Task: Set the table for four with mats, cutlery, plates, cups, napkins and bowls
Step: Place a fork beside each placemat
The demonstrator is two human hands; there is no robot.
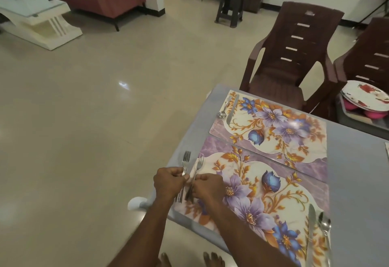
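Item: forks, stainless, a small bundle. Location: near mat's (263, 184) outer end, at about 9 o'clock of that mat, by the table (357, 161) edge.

Left hand (168, 182): fingers curled round the stems of the held forks (185, 167), tines up toward 12 o'clock; exact count cannot be told.

Right hand (207, 186): fingertips pinching the stem of a single fork (199, 164), drawing it apart from the bundle toward 3 o'clock.

Handling, judged: light, rigid, smooth metal; liable to slide against one another and to clatter if released together. Best taken at mid-stem, clear of the tines, one piece at a time. Not fragile.

Already laid: knife (311, 222) and spoon (325, 224) at the near mat's 5 o'clock end; second knife (232, 108) and second spoon (223, 112) at the far mat's (271, 123) 10 o'clock end.

Awaiting: plates (366, 96) stacked over pink bowls (374, 114) on a tray, 2 o'clock of the table.
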